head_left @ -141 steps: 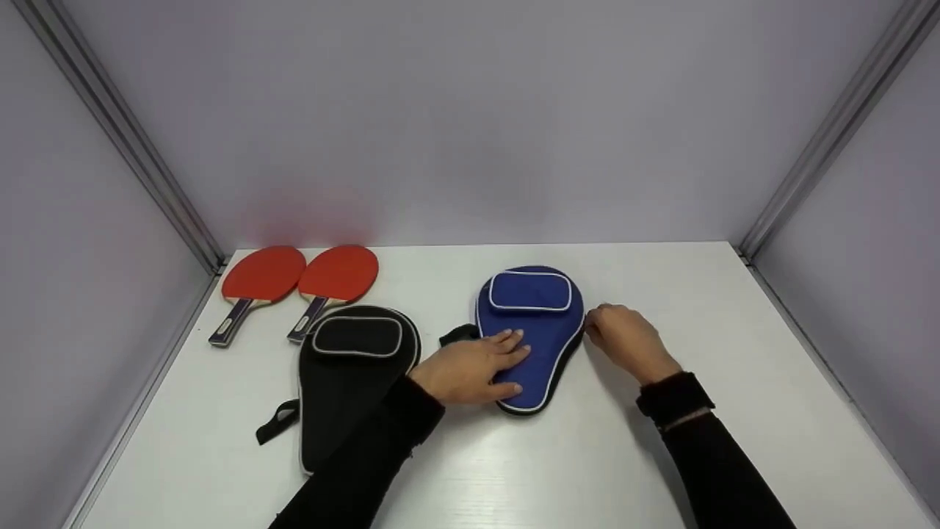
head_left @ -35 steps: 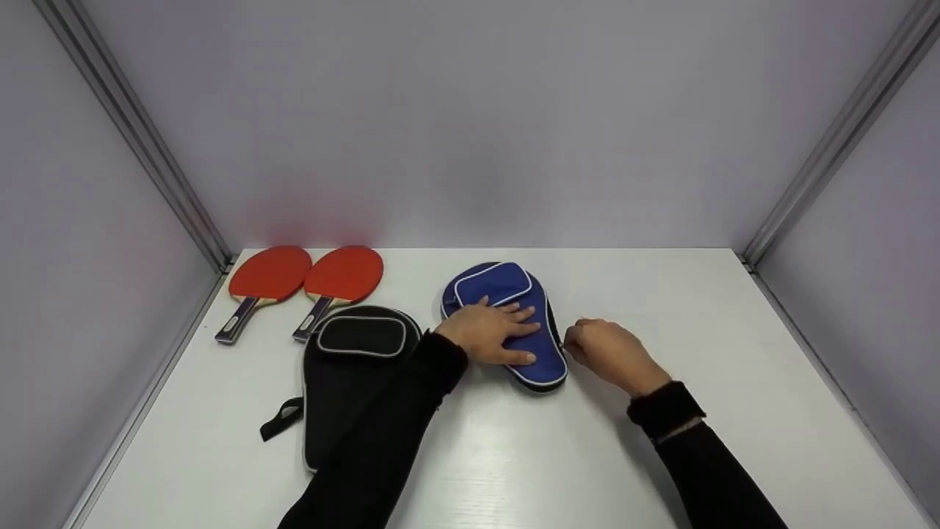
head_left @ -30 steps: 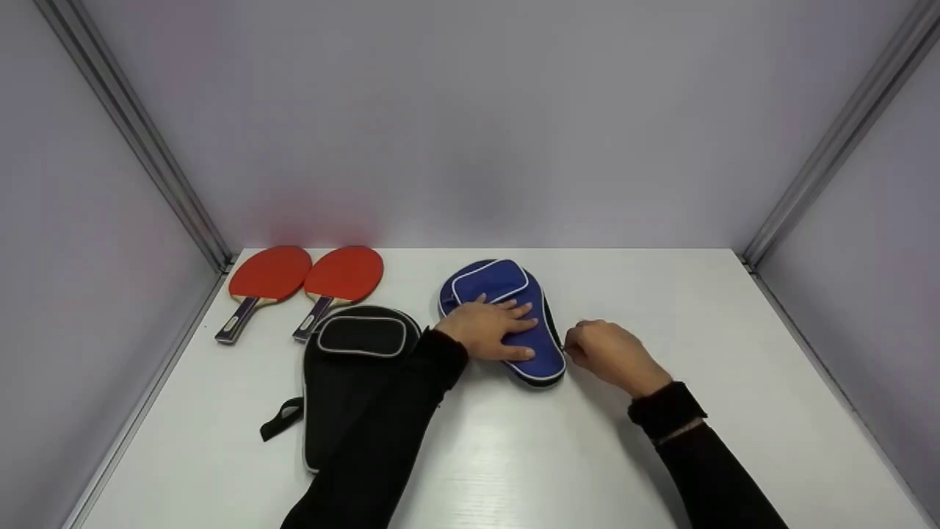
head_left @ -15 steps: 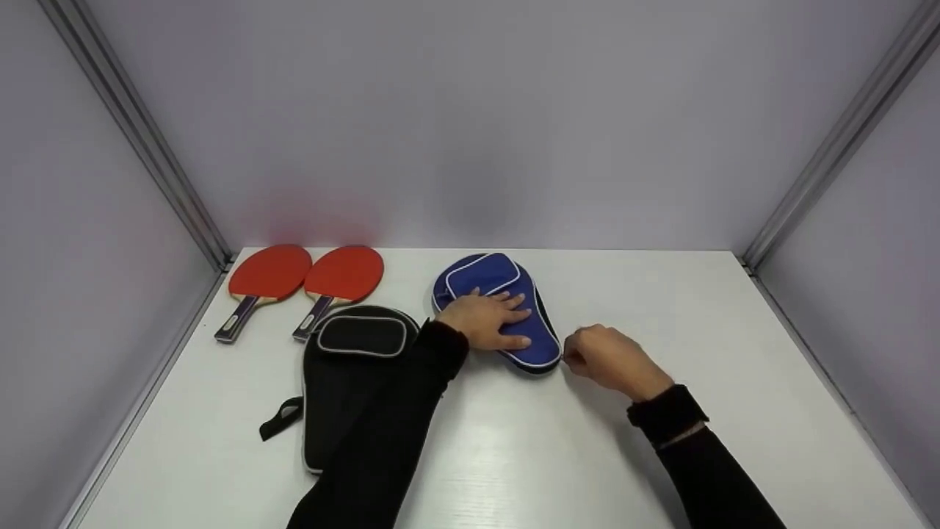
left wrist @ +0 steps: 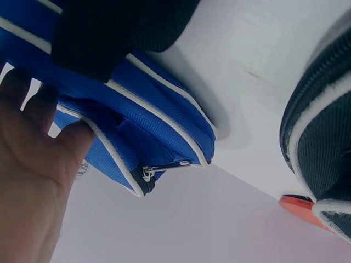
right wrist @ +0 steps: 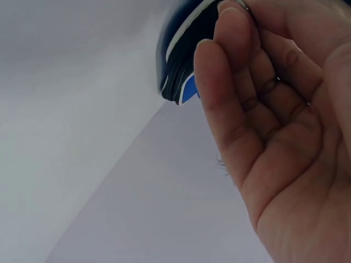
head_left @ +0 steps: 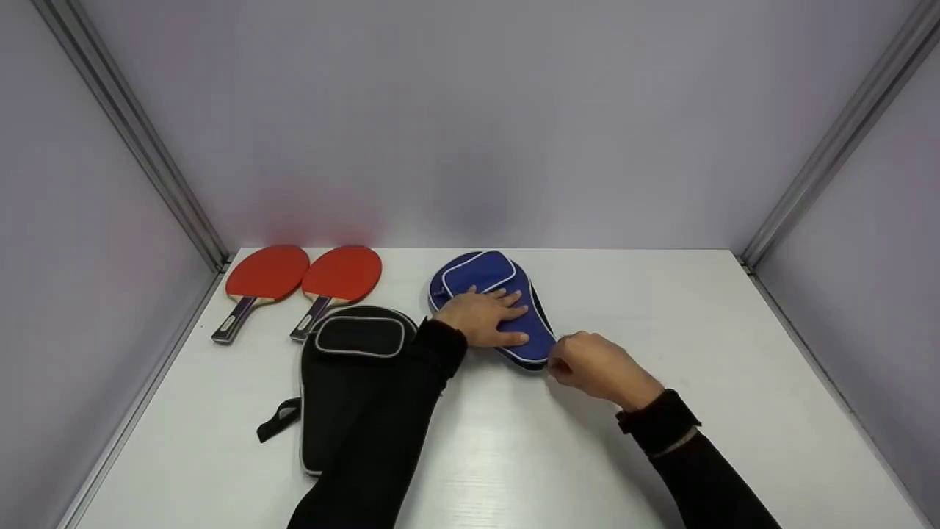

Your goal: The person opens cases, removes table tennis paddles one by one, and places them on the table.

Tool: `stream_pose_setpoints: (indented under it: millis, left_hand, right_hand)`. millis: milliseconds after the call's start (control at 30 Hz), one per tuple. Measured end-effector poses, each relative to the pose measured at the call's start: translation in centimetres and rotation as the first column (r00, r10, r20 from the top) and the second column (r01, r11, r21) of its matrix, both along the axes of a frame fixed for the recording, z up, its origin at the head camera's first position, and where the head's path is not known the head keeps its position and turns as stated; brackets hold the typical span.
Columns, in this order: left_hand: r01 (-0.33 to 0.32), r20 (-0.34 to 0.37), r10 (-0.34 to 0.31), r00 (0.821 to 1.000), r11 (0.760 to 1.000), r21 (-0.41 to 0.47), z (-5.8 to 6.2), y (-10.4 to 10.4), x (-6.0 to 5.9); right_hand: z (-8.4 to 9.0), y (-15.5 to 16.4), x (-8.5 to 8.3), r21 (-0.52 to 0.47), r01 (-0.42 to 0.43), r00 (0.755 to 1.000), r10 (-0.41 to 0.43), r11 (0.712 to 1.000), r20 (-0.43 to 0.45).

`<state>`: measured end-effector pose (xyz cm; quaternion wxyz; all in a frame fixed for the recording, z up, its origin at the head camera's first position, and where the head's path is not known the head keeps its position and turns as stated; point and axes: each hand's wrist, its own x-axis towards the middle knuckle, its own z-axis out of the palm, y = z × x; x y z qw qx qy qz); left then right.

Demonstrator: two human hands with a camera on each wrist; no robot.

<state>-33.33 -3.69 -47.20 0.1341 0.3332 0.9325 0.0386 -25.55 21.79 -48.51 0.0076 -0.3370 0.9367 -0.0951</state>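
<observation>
A blue table tennis bat case (head_left: 540,334) with white piping and a front pocket lies tilted on the white table. My left hand (head_left: 477,317) rests spread on its face, fingers pointing right. At the lower right edge of the case, my right hand (head_left: 598,367) pinches the zipper pull at the narrow end, which the fingers mostly hide. The right wrist view shows the curled fingers (right wrist: 216,90) and thumb meeting at the black zip side. Seen from the left wrist, the pocket's own small zipper (left wrist: 164,167) faces the camera.
A black bat case (head_left: 338,400) with grey piping lies at the left, partly under the left sleeve, its strap (head_left: 279,420) sticking out. Behind it, two red bats (head_left: 268,273) lie near the table's back edge. Grey walls enclose the back and sides.
The blue case has turned and shifted left and back under my left hand. My right hand has slid along its right edge toward the narrow end, nearer to me. Bats and black case stay put.
</observation>
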Motion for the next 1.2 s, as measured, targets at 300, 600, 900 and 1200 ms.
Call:
stream_pose_setpoints:
  millis: [300,600,900,1200]
  left_hand:
    - [-0.007,0.001,0.007,1.0,1.0,0.022,-0.3,-0.1,0.1]
    - [-0.015,-0.007,0.015,1.0,1.0,0.017,-0.3,0.0,0.3]
    - [0.009,-0.028,-0.008,1.0,1.0,0.026,-0.2,0.0,0.2]
    - [0.011,-0.024,-0.01,1.0,0.999,0.04,-0.3,-0.1,0.4]
  right_hand:
    - [-0.4,-1.2,0.6,-0.044,0.013,1.0,-0.014,0.999,-0.016]
    - [-0.9,-3.3,1.8,-0.131,0.135,0.99,-0.139,0.982,-0.015]
    - [-1.7,-5.8,2.7,-0.208,0.209,0.957,-0.243,0.956,-0.156]
    - [-2.3,-7.4,2.7,-0.186,0.24,0.932,-0.28,0.953,-0.231]
